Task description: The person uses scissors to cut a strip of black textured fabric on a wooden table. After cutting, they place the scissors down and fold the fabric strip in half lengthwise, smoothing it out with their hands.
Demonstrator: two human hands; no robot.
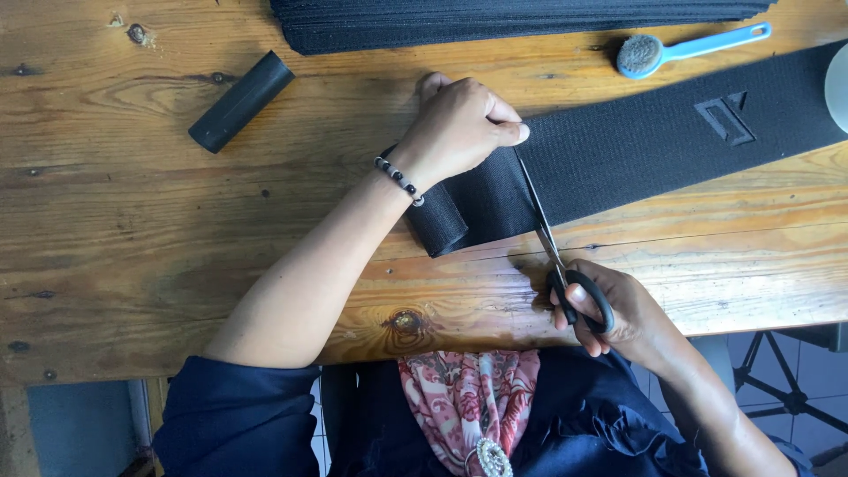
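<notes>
At the upper left of the frame a single short black tube (240, 102) lies on the wooden surface (106, 230), tilted so its long axis rises toward the upper right. Right of it, near the middle, the left hand (459, 128) is closed down on one wide black strap (618, 155), fingers curled and thumb pressing the band flat against the surface; a beaded bracelet (397, 179) circles that wrist. The strap's long axis runs from lower left, where its end is rolled or folded over just under the wrist, up to the right edge of the frame. One pair of scissors (556, 256) with black handles crosses the strap, blades pointing up and slightly left toward the thumb, tips on the fabric. The right hand (609, 309), at the lower centre right, grips the handles with fingers through the loops. Further right the strap bears one raised angular emblem (726, 117), black on black. Along the top edge lies a stack of black straps (512, 18), and at the upper right one brush (680, 49) with a light blue handle, pointing right.
</notes>
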